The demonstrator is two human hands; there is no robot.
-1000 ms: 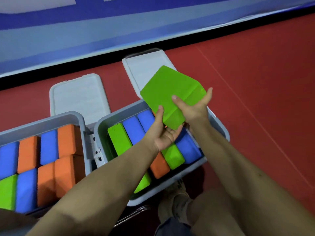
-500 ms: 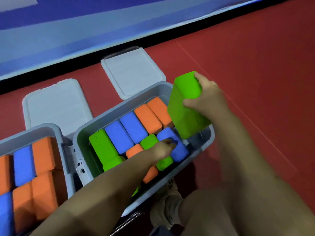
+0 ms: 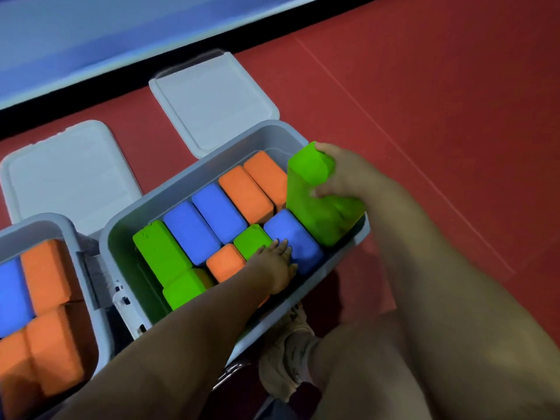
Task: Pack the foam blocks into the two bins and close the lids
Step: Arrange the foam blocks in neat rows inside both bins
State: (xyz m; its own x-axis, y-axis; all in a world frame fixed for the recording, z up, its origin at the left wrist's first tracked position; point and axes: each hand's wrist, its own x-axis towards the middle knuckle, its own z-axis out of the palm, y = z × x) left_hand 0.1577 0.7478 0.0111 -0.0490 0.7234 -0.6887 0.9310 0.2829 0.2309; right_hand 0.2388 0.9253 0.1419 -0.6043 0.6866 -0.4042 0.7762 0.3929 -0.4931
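Matt, finely pitted green foam block (image 3: 318, 201); matt blue foam block (image 3: 291, 237); smooth, faintly glossy grey plastic bin (image 3: 212, 165); smooth grey plastic lid (image 3: 212, 101); matt red floor (image 3: 424, 86) with thin seams.

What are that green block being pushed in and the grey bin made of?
Green block: looks like soft matte foam, with rounded edges, no shine and small dents where the right hand grips it. Grey bin: probably moulded plastic, judging by its smooth, thin wall with a rolled rim and faint sheen.
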